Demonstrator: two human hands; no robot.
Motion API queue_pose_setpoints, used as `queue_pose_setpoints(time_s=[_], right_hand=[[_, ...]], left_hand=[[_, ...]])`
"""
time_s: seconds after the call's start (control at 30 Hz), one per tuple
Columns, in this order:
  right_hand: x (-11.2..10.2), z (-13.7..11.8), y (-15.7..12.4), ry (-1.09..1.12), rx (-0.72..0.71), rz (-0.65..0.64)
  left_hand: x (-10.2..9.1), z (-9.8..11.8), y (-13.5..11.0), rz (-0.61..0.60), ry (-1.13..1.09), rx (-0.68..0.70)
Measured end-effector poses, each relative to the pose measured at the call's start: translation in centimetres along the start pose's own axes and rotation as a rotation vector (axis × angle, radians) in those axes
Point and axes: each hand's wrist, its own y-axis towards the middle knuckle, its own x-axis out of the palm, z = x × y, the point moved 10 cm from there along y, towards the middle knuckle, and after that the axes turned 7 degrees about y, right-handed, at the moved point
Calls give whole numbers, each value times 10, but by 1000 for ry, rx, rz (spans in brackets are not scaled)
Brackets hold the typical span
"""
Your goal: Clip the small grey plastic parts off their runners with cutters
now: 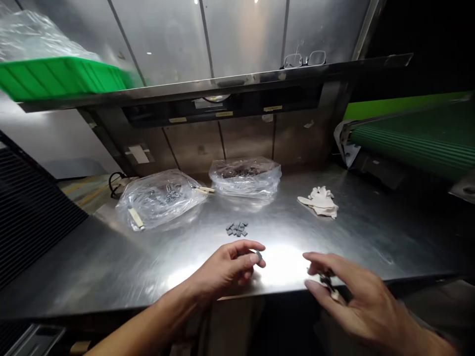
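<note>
My left hand [233,267] pinches a small grey piece [259,256] between thumb and fingers, just above the front of the metal table [166,257]. To the right, my right hand [356,291] has its thumb and index finger apart. Within its palm sits a small dark tool with a pale end [326,281], partly hidden by the fingers and blurred, so its exact kind is unclear. Beyond my left hand lies a loose cluster of small flat grey pieces [236,229], similar in colour to the held one.
Two clear plastic bags of small parts stand at the back, one left [163,198] and one central [245,178]. A whitish glove [319,201] lies right. Glasses [305,59] and a green crate [67,79] rest on the shelf. A green conveyor [404,146] flanks the right.
</note>
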Motion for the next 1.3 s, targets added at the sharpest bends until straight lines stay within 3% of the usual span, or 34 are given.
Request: queue_pose_setpoints(time_s=[0.17, 0.3, 0.47, 0.7, 0.9, 1.3], right_hand=[[45, 22, 93, -53, -237, -83], [82, 54, 129, -58, -303, -66], [106, 67, 120, 20, -318, -90], [100, 75, 112, 36, -231, -109], [102, 63, 110, 27, -249, -133], [112, 55, 108, -74, -216, -169]], left_hand=[[-46, 27, 47, 71, -53, 46], [-60, 23, 70, 69, -164, 41], [-59, 10, 71, 37, -191, 4], [-56, 8, 67, 55, -172, -48], [-53, 13, 64, 72, -161, -19], [-47, 13, 61, 53, 108, -6]])
